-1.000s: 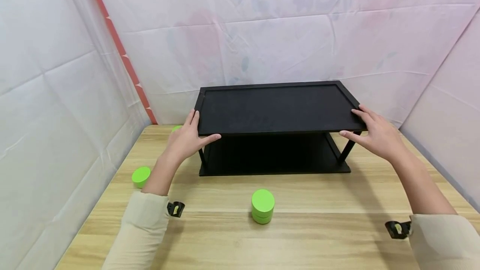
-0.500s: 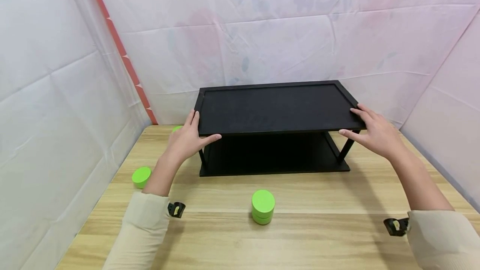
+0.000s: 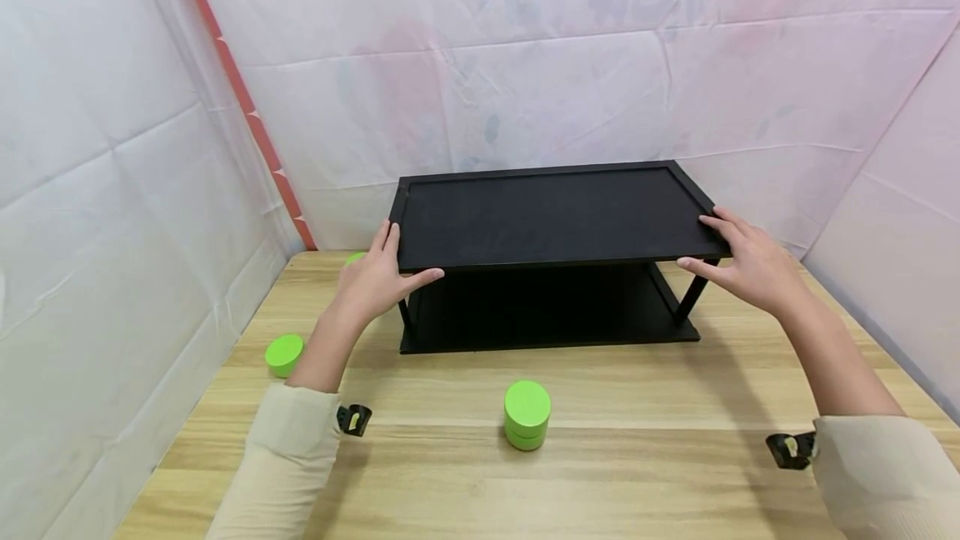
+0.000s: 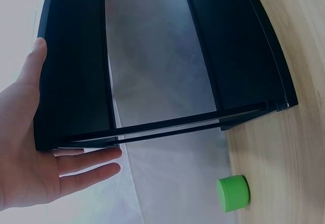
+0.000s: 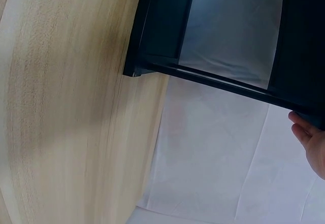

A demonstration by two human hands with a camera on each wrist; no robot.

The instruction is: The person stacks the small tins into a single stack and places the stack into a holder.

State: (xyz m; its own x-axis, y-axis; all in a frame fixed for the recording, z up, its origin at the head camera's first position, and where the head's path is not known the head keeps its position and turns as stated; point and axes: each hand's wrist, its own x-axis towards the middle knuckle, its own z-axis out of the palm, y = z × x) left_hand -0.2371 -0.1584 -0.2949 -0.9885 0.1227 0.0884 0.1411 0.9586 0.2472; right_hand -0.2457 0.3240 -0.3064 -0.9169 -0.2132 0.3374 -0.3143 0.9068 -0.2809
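Black rack (image 3: 547, 219), apparently standing on desk (image 3: 450, 490), behind one green tub (image 3: 527, 415); clamped at upper near corners in left grip (image 3: 367, 283) and right grip (image 3: 753, 269). Probably at the positioning step. Next, likely: settle square, then release both sides evenly.

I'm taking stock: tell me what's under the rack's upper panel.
Beneath it, the lower panel and front posts show; in the head view, the upper panel hides the lower one's rear.
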